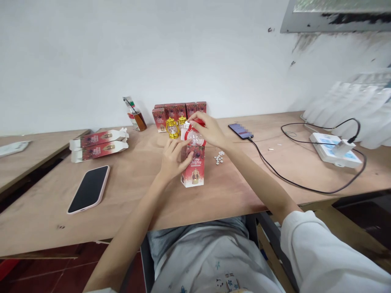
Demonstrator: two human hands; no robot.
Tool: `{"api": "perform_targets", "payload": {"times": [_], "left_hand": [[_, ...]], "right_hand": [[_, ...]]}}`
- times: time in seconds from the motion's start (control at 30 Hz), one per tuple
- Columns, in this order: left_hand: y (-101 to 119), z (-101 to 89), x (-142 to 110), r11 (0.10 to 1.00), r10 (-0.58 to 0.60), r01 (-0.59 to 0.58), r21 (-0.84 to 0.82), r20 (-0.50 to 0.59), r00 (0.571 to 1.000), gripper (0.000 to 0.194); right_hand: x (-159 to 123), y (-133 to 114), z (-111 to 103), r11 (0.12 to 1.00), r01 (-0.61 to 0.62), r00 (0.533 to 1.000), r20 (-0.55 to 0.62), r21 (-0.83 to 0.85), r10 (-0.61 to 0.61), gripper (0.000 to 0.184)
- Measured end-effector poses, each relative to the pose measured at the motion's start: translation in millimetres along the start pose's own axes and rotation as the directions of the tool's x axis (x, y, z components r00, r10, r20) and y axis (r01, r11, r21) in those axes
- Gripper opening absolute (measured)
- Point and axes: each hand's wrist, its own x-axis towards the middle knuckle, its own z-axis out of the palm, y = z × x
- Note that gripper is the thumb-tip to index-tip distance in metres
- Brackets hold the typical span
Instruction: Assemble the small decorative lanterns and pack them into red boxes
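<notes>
A small red printed box (194, 171) stands upright near the middle of the wooden table (137, 195). My left hand (174, 158) grips its left side. My right hand (206, 128) pinches a red toy lantern with a clear globe (195, 137) at the box's open top. The lantern sits partly inside the box. A little heap of button batteries (218, 158) lies just to the right of the box. Two gold lanterns (172, 127) stand behind it.
A row of closed red boxes (180, 110) lines the wall. Two flat open boxes (99, 144) and a pink-cased phone (89, 189) lie at the left. A dark phone (241, 131) charges from a white power strip (334, 149) by a black cable (293, 181). A small bottle (136, 116) leans at the back.
</notes>
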Motion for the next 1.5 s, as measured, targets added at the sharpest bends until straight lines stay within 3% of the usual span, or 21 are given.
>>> {"api": "perform_targets", "payload": {"times": [0.17,0.4,0.67,0.9,1.1,1.3,1.5], "left_hand": [[4,1.5,-1,1.0,0.007,-0.007,-0.002,-0.043,0.999,0.023],[9,3.1,-2,0.998,-0.067,0.066,-0.016,-0.056,0.996,0.023],[7,5.5,-5,0.994,-0.098,0.092,-0.067,-0.087,0.991,0.021],[6,5.8,-4,0.992,-0.105,0.097,-0.076,-0.105,0.989,0.019],[6,9.3,-8,0.982,-0.167,0.151,-0.111,-0.153,0.974,0.03],[7,10.5,-12,0.988,-0.117,0.096,-0.118,-0.188,0.975,0.028],[9,9.7,-12,0.992,-0.039,0.005,-0.125,-0.267,0.963,0.028]], "right_hand": [[-3,-6,6,0.995,0.048,0.999,0.018,-0.083,-0.047,0.012],[1,-4,-19,0.978,-0.087,0.963,0.266,0.192,0.033,0.026],[-2,-12,-25,0.963,-0.004,0.931,0.352,0.271,-0.095,0.056],[-2,-11,-24,0.968,0.025,0.931,0.348,0.249,-0.113,0.043],[-5,-11,-23,0.989,0.117,0.944,0.3,0.094,-0.14,0.045],[-7,-15,-23,0.975,0.219,0.933,0.302,-0.047,-0.195,0.04],[-4,-19,-30,0.977,0.212,0.925,0.328,-0.02,-0.194,0.042]]}}
